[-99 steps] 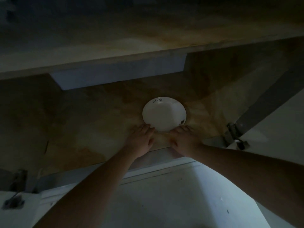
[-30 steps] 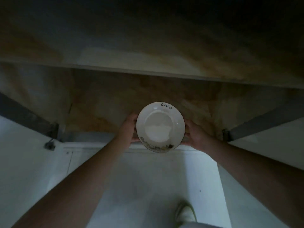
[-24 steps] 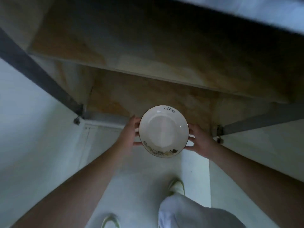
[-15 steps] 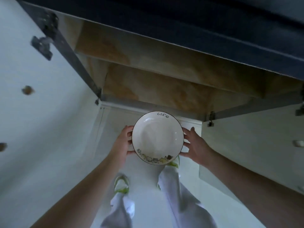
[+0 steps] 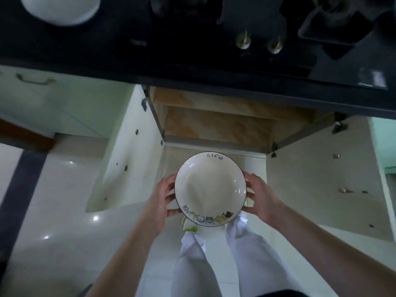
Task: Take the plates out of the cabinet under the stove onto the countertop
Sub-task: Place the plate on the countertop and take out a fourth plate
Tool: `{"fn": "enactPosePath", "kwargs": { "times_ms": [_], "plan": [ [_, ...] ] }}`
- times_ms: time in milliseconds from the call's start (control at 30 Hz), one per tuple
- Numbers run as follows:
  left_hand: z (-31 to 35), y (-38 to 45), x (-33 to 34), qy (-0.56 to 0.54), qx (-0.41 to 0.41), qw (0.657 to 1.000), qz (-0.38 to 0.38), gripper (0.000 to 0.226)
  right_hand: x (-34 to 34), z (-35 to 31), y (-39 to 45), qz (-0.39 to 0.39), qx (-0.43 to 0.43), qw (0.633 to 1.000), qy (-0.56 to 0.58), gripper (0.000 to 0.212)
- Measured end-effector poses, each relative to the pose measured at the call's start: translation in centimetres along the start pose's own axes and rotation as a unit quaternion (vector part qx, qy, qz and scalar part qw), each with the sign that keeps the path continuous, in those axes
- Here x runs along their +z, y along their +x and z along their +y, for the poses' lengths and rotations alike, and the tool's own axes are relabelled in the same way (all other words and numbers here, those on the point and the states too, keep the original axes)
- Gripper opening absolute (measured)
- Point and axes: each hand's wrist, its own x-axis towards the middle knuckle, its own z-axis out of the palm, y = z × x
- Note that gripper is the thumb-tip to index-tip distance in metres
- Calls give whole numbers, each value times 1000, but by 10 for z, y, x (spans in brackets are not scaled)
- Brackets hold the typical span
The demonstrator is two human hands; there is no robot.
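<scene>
- Now we hold a white plate (image 5: pixel 210 188) in both hands, out in front of the open cabinet (image 5: pixel 216 123) and above our legs (image 5: pixel 214 260), which are in white trousers.
- Our left hand (image 5: pixel 162 200) grips the plate's left rim, thumb on the near side and fingers curled along the edge.
- Our right hand (image 5: pixel 260 197) grips the right rim in the same way, so the two hands sit apart with the plate between them.
- We see the plate level, its hollow facing up. It has a thin dark edge, the word "life" written at the far rim, and a row of small cartoon animals along the near rim.
- Both cabinet doors stand open: the left door (image 5: pixel 126 151) swings out to the left of the plate and the right door (image 5: pixel 317 174) to the right.
- Inside the cabinet we see a brown, stained shelf.
- Above the cabinet runs the front edge of a black countertop (image 5: pixel 85 48), with the stove (image 5: pixel 257 24) and its two metal knobs (image 5: pixel 243 40) set in it.
- At the far left of the countertop rests a white dish (image 5: pixel 61 7), cut off by the top of the view.
- Under us lies a glossy white tiled floor (image 5: pixel 64 211), and part of a shoe (image 5: pixel 188 226) shows just below the plate.
</scene>
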Motion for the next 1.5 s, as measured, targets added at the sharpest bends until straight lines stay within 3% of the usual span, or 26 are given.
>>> {"fn": "enactPosePath", "kwargs": {
  "times_ms": [133,367,433,733,1000,1333,1500],
  "plan": [
    [33,-63,14,29,27,999,-12,43,-11,-16,-66,1,-20,999,32,22],
    [64,-127,56,98,89,989,-66,48,-80,-9,-149,-81,-84,985,130,42],
    [65,-145,83,119,97,985,-81,49,-108,4,-165,-82,-99,976,175,36],
    [14,-231,241,184,129,958,-181,52,-263,61,-279,16,-176,949,261,28],
    [-24,-275,379,168,80,935,-303,51,-392,92,-367,93,-239,917,305,26],
    [-1,-258,468,174,49,905,-386,52,-444,70,-378,170,-249,867,397,25],
    [20,-234,507,157,26,880,-447,53,-467,37,-373,206,-254,860,392,26]
  ]
}}
